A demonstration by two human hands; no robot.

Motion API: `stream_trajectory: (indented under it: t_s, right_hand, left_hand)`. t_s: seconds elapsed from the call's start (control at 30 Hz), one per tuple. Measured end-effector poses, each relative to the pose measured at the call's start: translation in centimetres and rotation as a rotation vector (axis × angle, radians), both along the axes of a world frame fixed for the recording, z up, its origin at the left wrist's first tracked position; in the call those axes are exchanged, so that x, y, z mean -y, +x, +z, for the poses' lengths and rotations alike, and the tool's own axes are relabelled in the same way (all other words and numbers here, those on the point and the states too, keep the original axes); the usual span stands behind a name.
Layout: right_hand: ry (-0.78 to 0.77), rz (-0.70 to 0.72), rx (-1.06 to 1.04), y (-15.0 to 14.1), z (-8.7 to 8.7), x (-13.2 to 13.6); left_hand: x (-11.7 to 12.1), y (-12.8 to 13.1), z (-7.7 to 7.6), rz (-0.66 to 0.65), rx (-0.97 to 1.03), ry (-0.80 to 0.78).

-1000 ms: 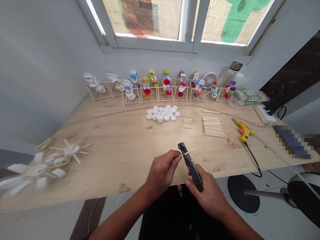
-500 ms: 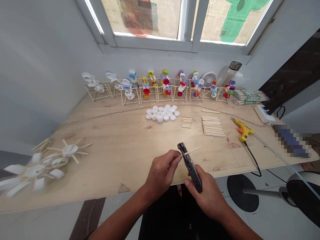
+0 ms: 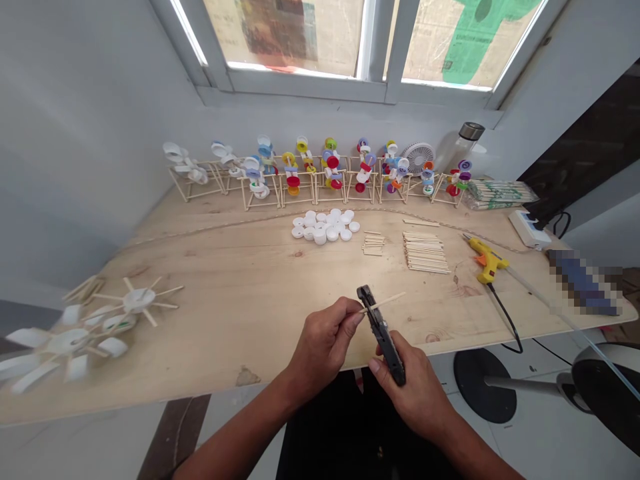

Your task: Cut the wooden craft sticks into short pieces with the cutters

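Near the table's front edge, my left hand [image 3: 327, 333] pinches one end of a thin wooden stick [image 3: 391, 301] between thumb and fingers. The stick crosses the head of a black plier-like tool [image 3: 384, 339], and its free end points right and away from me. My right hand [image 3: 420, 387] is wrapped round the tool's handle, thumb along the near side. Whether the jaws bite into the stick I cannot tell. Beyond my hands lie short stick pieces [image 3: 373, 244], a stack of longer sticks [image 3: 425, 253] and a cluster of white bottle caps [image 3: 325, 227].
A yellow glue gun [image 3: 486, 259] lies to the right, near a white power strip [image 3: 530, 230]. Stick frames with coloured cap wheels [image 3: 331, 162] line the wall. Spoked stick wheels [image 3: 140, 300] lie at the left. A cord [image 3: 215, 228] crosses the table.
My hands, the stick and the tool have barely shifted; the stick still lies across the tool's head. Nothing else on the table has moved.
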State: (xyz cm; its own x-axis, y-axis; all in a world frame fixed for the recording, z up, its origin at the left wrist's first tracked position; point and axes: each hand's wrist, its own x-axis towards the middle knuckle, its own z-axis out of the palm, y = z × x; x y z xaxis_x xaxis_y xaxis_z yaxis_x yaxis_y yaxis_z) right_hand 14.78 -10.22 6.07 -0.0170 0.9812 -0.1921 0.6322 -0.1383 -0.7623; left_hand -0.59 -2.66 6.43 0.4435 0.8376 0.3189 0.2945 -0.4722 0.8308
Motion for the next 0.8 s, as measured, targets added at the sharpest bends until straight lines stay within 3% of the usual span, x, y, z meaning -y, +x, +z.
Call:
stream_trajectory:
  t_s: [0.23,0.6,0.8]
  right_hand:
    - [0.025,-0.017,0.029,-0.2,-0.6,-0.2]
    - [0.044,-0.051,0.036,-0.3,-1.3,-1.2]
    - [0.039,-0.061,0.007,-0.3,-1.1,-1.7]
  left_hand:
    - [-0.2,0.2,-0.4,0.043,-0.058,0.119]
    - [-1.1,0.3,-2.1,0.201,-0.255,0.645]
    - [-1.9,0.2,-2.7,0.211,-0.354,0.785]
